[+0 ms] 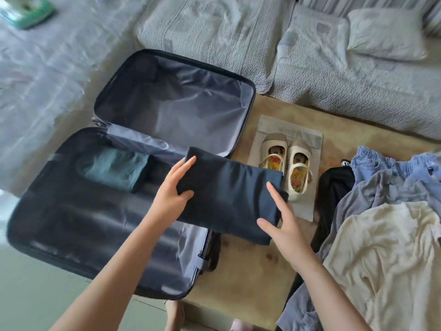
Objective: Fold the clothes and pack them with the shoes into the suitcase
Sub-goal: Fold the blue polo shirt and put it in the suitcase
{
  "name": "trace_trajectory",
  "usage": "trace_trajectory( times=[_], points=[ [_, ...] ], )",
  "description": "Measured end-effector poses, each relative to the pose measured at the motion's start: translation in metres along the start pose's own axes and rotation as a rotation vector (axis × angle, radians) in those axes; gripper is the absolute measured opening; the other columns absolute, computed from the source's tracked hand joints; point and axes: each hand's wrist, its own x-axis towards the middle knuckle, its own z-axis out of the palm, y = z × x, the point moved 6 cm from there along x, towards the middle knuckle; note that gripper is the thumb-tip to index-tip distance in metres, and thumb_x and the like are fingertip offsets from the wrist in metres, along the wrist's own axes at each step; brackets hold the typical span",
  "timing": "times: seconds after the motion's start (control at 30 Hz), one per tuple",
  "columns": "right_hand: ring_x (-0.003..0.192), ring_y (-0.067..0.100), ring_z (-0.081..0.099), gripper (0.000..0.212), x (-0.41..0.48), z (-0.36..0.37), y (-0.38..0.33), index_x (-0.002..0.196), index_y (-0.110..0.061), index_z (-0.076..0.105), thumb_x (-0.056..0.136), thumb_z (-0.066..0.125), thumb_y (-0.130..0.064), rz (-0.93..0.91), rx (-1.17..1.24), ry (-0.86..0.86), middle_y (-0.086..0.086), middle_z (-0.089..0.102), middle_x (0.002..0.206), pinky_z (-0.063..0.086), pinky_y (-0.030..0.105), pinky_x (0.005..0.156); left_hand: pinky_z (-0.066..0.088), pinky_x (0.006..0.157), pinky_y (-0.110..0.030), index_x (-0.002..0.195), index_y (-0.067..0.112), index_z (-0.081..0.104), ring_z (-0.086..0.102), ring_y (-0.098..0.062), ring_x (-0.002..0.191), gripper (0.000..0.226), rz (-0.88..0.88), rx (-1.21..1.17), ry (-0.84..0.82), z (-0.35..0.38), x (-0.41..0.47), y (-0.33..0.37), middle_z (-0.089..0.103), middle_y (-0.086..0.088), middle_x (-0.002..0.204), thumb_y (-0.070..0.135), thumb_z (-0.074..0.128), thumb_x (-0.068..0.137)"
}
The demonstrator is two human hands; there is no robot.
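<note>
Far left of the suitcase, up top: one green box, blurred, on a pale grey crinkled cover.

One suitcase, lying open in two halves, dark shell, grey lining. Far half bare. In the near half, at its far left corner, one folded teal garment. Below the suitcase's left side, pale green floor; just right of it, a beige counter.

Over the suitcase's right edge, held in the air: one folded navy garment, partly above the near half and partly above the counter, not yet inside. Left grip at its left end, fingers straight and flat along the edge, thumb laid on top, nothing curled. Right grip clamped on its right end: thumb and forefinger on top, other fingers tucked beneath.

Right of the suitcase, on the counter: two cream shoes, side by side on one sheet of paper, the left one partly hidden behind the navy garment.

Further right of the suitcase: one loose pile of four unfolded clothes, namely a black piece, a blue piece with an elastic waist, a grey-blue piece and a cream top uppermost.

Beyond the suitcase and counter: one grey quilted sofa with one pillow at its right end.
</note>
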Motion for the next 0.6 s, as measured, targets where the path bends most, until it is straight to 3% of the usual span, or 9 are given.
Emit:
trace_trajectory(
  times=[0.1, 0.2, 0.3, 0.37, 0.43, 0.5, 0.6],
  points=[
    [0.137, -0.001, 0.029, 0.078, 0.022, 0.059, -0.021, 0.137, -0.059, 0.032, 0.090, 0.061, -0.004, -0.001, 0.024, -0.038, -0.022, 0.028, 0.149, 0.029, 0.039, 0.115, 0.018, 0.090, 0.009, 0.139, 0.037, 0.042, 0.024, 0.009, 0.132, 0.081, -0.020, 0.020, 0.035, -0.060, 0.016, -0.019, 0.030, 0.018, 0.145, -0.016, 0.057, 0.080],
    [0.131, -0.013, 0.017, 0.075, 0.046, 0.125, -0.038, 0.139, -0.057, 0.029, 0.091, 0.057, -0.006, 0.032, -0.003, -0.099, -0.029, 0.024, 0.146, 0.017, 0.026, 0.113, 0.022, 0.088, 0.008, 0.137, 0.036, 0.044, 0.026, 0.007, 0.130, 0.080, -0.084, 0.010, 0.092, -0.120, 0.031, -0.054, 0.031, 0.017, 0.142, -0.018, 0.056, 0.080],
    [0.142, -0.001, 0.002, 0.074, 0.072, 0.191, -0.051, 0.143, -0.053, 0.025, 0.092, 0.054, -0.007, 0.058, -0.029, -0.164, -0.020, 0.016, 0.154, 0.011, 0.026, 0.109, 0.029, 0.100, -0.008, 0.134, 0.039, 0.046, 0.029, 0.001, 0.133, 0.079, -0.163, -0.012, 0.129, -0.177, 0.046, -0.095, 0.033, 0.016, 0.144, -0.018, 0.055, 0.080],
    [0.145, 0.007, -0.008, 0.075, 0.092, 0.233, -0.057, 0.143, -0.054, 0.022, 0.092, 0.053, -0.009, 0.075, -0.054, -0.203, -0.010, 0.007, 0.160, 0.010, 0.028, 0.108, 0.037, 0.092, -0.008, 0.134, 0.038, 0.046, 0.032, -0.003, 0.133, 0.078, -0.208, -0.045, 0.153, -0.212, 0.059, -0.121, 0.032, 0.014, 0.147, -0.019, 0.053, 0.081],
    [0.145, 0.009, -0.010, 0.076, 0.110, 0.271, -0.060, 0.144, -0.053, 0.020, 0.092, 0.052, -0.008, 0.100, -0.044, -0.224, 0.000, 0.001, 0.161, 0.011, 0.024, 0.102, 0.042, 0.096, -0.019, 0.136, 0.035, 0.046, 0.033, -0.007, 0.134, 0.078, -0.248, -0.063, 0.162, -0.242, 0.075, -0.143, 0.031, 0.013, 0.149, -0.021, 0.050, 0.082],
    [0.145, 0.010, -0.012, 0.076, 0.127, 0.303, -0.063, 0.145, -0.052, 0.020, 0.092, 0.051, -0.006, 0.110, -0.024, -0.235, 0.006, -0.002, 0.161, 0.009, 0.022, 0.101, 0.037, 0.108, -0.034, 0.139, 0.030, 0.046, 0.031, -0.013, 0.138, 0.079, -0.269, -0.041, 0.175, -0.265, 0.092, -0.163, 0.031, 0.009, 0.151, -0.022, 0.049, 0.081],
    [0.145, 0.010, -0.014, 0.077, 0.148, 0.333, -0.058, 0.146, -0.049, 0.021, 0.091, 0.051, -0.004, 0.129, -0.021, -0.235, 0.009, -0.002, 0.161, 0.009, 0.021, 0.100, 0.027, 0.114, -0.032, 0.141, 0.023, 0.045, 0.028, -0.013, 0.140, 0.079, -0.264, 0.033, 0.210, -0.283, 0.111, -0.186, 0.032, 0.003, 0.151, -0.024, 0.048, 0.078]
  ],
)
